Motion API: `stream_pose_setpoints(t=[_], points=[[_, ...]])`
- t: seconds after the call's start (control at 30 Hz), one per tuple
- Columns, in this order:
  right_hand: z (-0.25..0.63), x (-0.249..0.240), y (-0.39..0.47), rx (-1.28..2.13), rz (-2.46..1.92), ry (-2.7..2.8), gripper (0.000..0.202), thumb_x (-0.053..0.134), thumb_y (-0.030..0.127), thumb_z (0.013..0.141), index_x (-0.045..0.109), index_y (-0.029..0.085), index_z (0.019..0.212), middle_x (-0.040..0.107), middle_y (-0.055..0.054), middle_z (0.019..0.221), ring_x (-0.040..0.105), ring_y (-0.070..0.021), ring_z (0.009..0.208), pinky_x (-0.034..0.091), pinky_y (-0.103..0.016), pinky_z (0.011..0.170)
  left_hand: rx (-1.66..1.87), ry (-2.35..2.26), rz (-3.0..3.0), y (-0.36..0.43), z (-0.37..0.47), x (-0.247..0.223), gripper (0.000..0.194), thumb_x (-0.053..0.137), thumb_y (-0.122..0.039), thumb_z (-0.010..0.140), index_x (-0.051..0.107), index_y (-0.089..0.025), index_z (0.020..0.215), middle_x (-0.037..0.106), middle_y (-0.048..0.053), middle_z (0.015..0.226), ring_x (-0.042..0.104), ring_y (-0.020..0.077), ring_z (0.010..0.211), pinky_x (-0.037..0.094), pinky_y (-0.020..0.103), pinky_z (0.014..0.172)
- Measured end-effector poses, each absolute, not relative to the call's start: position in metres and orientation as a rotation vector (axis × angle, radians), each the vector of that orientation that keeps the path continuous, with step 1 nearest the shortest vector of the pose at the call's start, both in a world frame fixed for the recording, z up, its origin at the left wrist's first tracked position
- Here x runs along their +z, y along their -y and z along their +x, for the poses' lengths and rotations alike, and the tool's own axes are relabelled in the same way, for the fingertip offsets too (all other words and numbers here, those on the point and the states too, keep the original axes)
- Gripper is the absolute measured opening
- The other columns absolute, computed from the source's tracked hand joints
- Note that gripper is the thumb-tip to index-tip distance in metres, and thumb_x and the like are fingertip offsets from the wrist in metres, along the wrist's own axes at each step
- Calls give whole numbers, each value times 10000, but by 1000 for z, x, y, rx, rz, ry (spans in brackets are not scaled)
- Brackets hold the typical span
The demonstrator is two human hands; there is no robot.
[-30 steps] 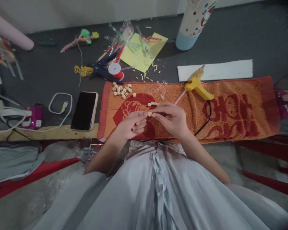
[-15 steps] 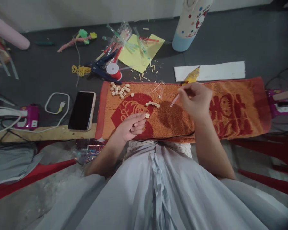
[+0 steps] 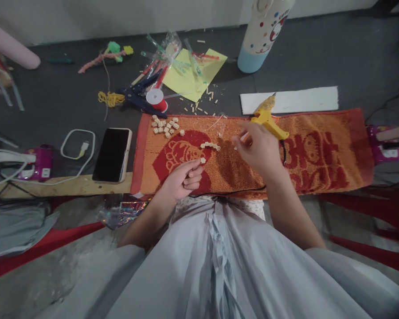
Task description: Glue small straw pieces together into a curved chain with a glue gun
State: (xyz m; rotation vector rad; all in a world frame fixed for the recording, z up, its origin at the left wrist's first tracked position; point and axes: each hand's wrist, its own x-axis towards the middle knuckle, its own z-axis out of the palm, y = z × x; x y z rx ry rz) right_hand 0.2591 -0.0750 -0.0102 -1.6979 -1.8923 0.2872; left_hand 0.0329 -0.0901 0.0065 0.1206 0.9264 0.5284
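My left hand (image 3: 185,178) pinches a small cream bead-like piece (image 3: 202,160) over the orange and red towel (image 3: 349,150). My right hand (image 3: 261,148) hovers over the towel with curled fingers; a thin pale strip shows by its fingers, and whether they grip it is hard to tell. Just behind that hand lies a yellow glue gun (image 3: 269,122), its tip over a white board (image 3: 306,99). A short curved chain of cream pieces (image 3: 210,145) rests between my hands. A pile of similar pieces (image 3: 164,125) sits at the towel's back left.
A phone (image 3: 112,155) and a white cable (image 3: 93,150) lie left of the towel. Behind it are dark blue pliers (image 3: 141,95), a red thread spool (image 3: 158,101), yellow paper (image 3: 173,79), small scraps and a tall bottle (image 3: 252,55).
My right hand has moved slightly left and down, and its fingers have loosened. More of the yellow glue gun shows behind it. My left hand keeps its pinch.
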Motion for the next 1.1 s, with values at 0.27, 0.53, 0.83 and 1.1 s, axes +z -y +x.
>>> stream_pose_setpoints(t=[0.27, 0.53, 0.83, 1.1], points=[[216, -21, 113, 654, -1185, 1877, 124, 652, 291, 909, 711, 206, 978, 722, -58, 892, 665, -161, 780, 523, -271, 692, 488, -896, 206, 98, 43, 0, 255, 481, -184, 969, 480, -166, 715, 336, -110, 448, 164, 10, 306, 126, 115, 314], [215, -36, 120, 455, -1222, 1964, 149, 592, 246, 933, 723, 207, 989, 723, -82, 873, 671, -186, 768, 541, -290, 671, 657, -1129, 950, 107, 38, -13, 323, 754, -409, 765, 614, -171, 932, 495, -83, 562, 395, 45, 445, 280, 157, 425], [204, -43, 115, 339, -1305, 2042, 208, 517, 193, 927, 719, 210, 976, 730, -94, 883, 685, -209, 799, 575, -324, 712, 645, -1451, 1482, 101, 32, -19, 229, 676, -370, 818, 709, -184, 947, 574, -45, 636, 476, 80, 536, 355, 199, 540], [197, -45, 106, 385, -1290, 1946, 224, 507, 155, 933, 693, 195, 1051, 764, -89, 955, 723, -199, 859, 591, -310, 761, 658, -1522, 1473, 84, 30, -24, 245, 635, -396, 852, 701, -173, 930, 573, -29, 645, 496, 94, 564, 356, 209, 561]])
